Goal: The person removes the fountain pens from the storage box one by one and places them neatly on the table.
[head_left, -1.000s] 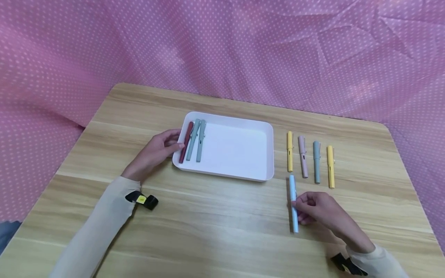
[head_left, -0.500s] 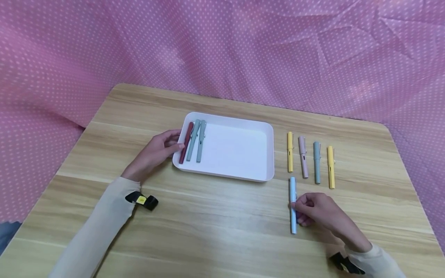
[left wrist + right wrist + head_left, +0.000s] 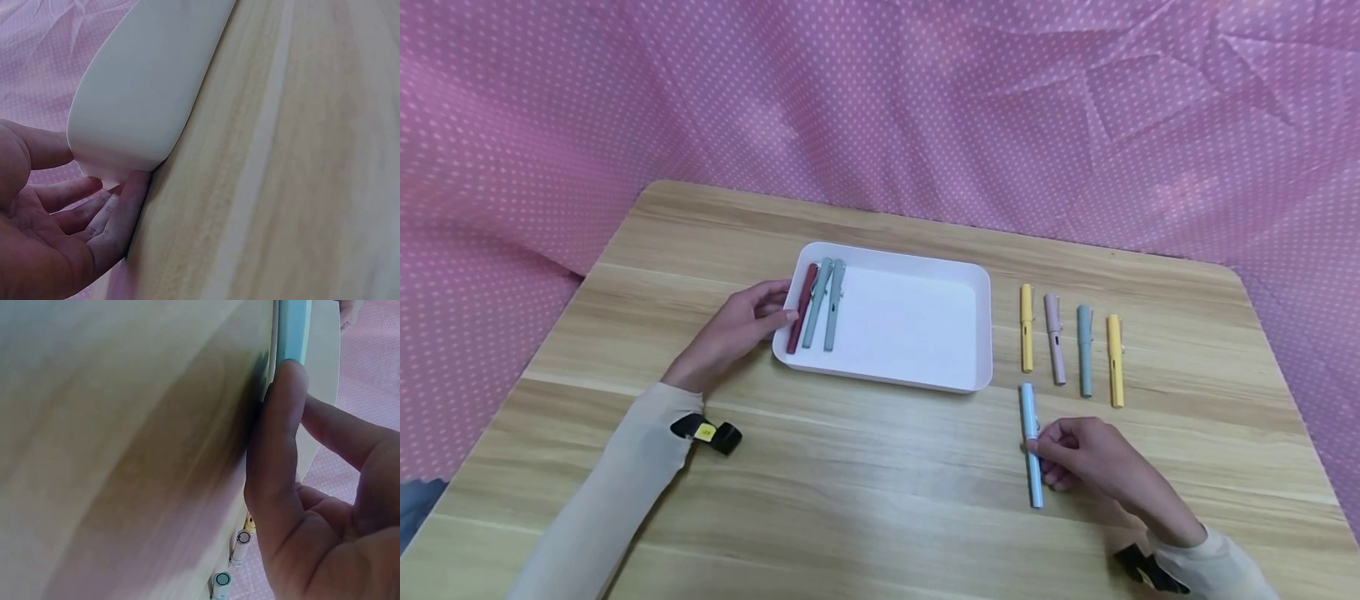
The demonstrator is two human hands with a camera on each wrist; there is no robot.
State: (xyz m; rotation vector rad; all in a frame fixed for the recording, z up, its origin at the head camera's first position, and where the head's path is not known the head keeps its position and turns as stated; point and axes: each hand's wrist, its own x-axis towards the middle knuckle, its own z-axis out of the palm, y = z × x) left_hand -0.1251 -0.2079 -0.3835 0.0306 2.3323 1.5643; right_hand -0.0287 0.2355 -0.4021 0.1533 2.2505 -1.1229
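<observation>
My left hand (image 3: 730,329) grips the left wall of a shallow white tray (image 3: 880,379), thumb over the rim and the other fingers outside. In the left wrist view, fingertips (image 3: 134,190) touch the tray's outer wall (image 3: 140,94) low down by the tabletop. Inside the tray, at its left end, lie a dark red pen (image 3: 802,308) and two grey-green pens (image 3: 833,312) side by side. My right hand (image 3: 1093,454) pinches a light blue pen (image 3: 1028,412) around its middle, at or just above the table. The right wrist view shows the light blue pen (image 3: 294,328) by the fingertips.
Right of the tray, capped pens lie in a row on the wooden table (image 3: 865,483): a yellow pen (image 3: 1027,329), a mauve pen (image 3: 1055,337), a blue-grey pen (image 3: 1085,350) and another yellow pen (image 3: 1116,362). Pink dotted cloth (image 3: 880,108) hangs behind.
The light blue pen has shifted slightly toward me and its tilt has varied a little; its shadow is now closer to it. My left hand and the tray have stayed in place.
</observation>
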